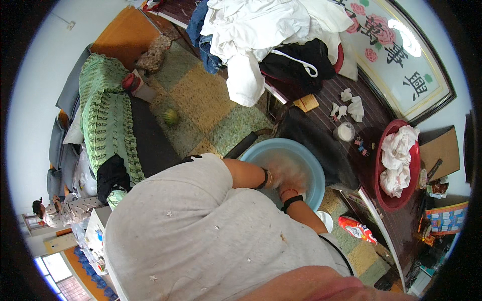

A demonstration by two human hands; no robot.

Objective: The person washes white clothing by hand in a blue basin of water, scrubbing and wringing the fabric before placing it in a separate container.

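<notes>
A light blue plastic basin (320, 180) of cloudy water stands before me. My left hand (278, 176), with a dark band and a thin bracelet at the wrist, is down in the water. Beside it my right hand (293, 183) is also in the basin, with a red cord and a black band at its wrist. The hands are close together and blurred by the murky water, so their fingers and anything between them cannot be made out. A small pale patch shows by my right wrist; what it is cannot be told.
White clothes (260, 30) and black clothing (301, 64) hang over the dark table's edge. A red basin (416, 161) holds white cloth. Near it are a cup (344, 131) and crumpled tissues (355, 107). A black chair (316, 146) adjoins the blue basin; a red packet (357, 228) lies beyond. Another person (62, 212) is far left.
</notes>
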